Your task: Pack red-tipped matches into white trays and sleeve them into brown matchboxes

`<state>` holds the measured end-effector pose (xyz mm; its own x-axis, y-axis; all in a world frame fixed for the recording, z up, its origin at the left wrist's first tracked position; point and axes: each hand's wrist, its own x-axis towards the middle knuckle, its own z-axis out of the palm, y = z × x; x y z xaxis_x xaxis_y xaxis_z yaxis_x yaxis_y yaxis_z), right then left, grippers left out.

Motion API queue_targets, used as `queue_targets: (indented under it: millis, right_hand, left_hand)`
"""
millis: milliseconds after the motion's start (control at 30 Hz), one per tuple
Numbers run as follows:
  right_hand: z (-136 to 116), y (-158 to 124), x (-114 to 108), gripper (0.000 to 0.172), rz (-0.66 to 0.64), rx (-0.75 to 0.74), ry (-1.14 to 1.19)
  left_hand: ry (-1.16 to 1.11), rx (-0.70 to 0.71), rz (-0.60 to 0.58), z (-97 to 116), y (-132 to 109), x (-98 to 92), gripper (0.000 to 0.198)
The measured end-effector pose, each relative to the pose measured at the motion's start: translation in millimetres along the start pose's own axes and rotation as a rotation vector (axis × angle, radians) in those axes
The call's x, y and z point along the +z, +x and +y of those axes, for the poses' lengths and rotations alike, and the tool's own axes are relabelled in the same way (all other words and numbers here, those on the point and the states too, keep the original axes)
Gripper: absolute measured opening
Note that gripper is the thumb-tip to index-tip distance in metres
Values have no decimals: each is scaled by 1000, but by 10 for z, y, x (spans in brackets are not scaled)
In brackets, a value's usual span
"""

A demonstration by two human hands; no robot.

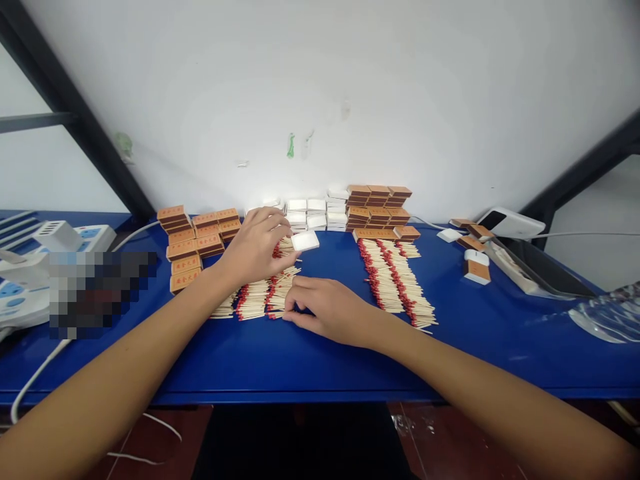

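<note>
My left hand (257,243) holds a small white matchbox tray (305,241) by its left end, thumb below and fingers above. It is raised over rows of red-tipped matches (253,300). At the near end of these rows, my right hand (327,310) is closed, thumb and forefinger pinched on a match or a few, the exact number hidden by the fingers. Farther right lie more long rows of matches (395,277), heads to the left. Behind the left hand, white trays (297,205) are stacked against the wall.
Orange matchboxes are stacked at left (183,250) and at back right (377,213). On the right lie loose boxes (477,270), a white device (510,223) and a plastic bag (607,317). A power strip (95,240) with cables occupies the left side of the blue table (320,367).
</note>
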<state>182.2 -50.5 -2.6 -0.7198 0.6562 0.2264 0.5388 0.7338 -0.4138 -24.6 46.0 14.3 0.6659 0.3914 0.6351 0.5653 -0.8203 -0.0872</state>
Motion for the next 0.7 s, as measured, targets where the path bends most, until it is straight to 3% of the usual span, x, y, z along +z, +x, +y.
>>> queue_targets:
  millis: [400,700]
  right_hand:
    - [-143,8,-101,16,-160,79,-177]
    - [46,-40,-115,8,-65,66,32]
  left_hand:
    - [-22,-18,-9,53,-3,19,24]
    - [-33,-32,-20,32,-2,8,24]
